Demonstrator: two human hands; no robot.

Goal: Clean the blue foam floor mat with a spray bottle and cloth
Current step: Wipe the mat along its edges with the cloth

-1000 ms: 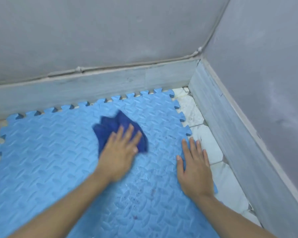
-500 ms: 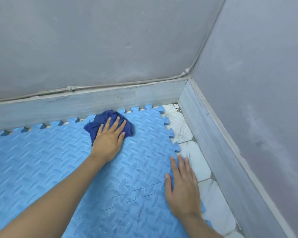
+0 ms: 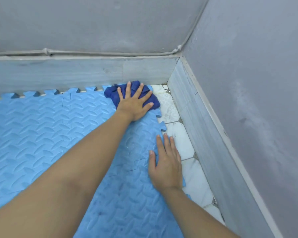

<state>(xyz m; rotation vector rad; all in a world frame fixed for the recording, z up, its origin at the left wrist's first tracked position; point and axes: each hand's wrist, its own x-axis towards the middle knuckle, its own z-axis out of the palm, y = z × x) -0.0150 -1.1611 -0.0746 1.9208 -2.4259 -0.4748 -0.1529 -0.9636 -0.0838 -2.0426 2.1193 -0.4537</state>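
Note:
The blue foam mat [image 3: 46, 134], with a raised leaf pattern and jigsaw edges, covers the floor. A crumpled dark blue cloth [image 3: 150, 102] lies on the mat's far right corner. My left hand [image 3: 133, 103] presses flat on the cloth with fingers spread. My right hand [image 3: 165, 162] rests palm down on the mat's right edge, fingers together, holding nothing. No spray bottle is in view.
Grey walls meet in a corner at the upper right, with a grey skirting board [image 3: 76, 74] along both. A strip of white floor tiles [image 3: 181, 143] runs between the mat's right edge and the right-hand wall. A thin cable [image 3: 100, 53] follows the top of the far skirting.
My left hand has pushed the cloth away and to the right, from mid-mat to the far right corner by the wall. My right hand has stayed planted on the mat's right edge.

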